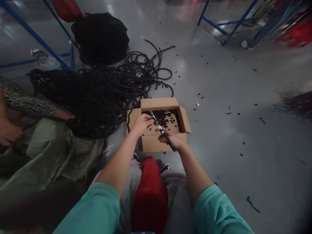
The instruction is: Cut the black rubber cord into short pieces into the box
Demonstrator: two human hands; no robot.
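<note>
Over an open cardboard box (159, 143), my left hand (141, 124) is closed, thumb and fingers pinching what looks like the end of a black cord, mostly hidden by the fingers. My right hand (172, 139) grips scissors (167, 137) with dark handles. Their metal blades point up and left, right beside my left fingertips. Many small black cut pieces (162, 117) lie scattered on the bottom of the box, thickest toward its far side. A length of black cord (129, 121) hangs across the box's left flap and passes behind my left forearm.
A tangled heap of black cord (104, 94) spreads left of the box, with a big black coil (101, 39) behind it. Another person's hand (11, 132) is at the left, near a green sheet (53, 152). A red stool (149, 195) is between my legs. Black scraps dot the floor.
</note>
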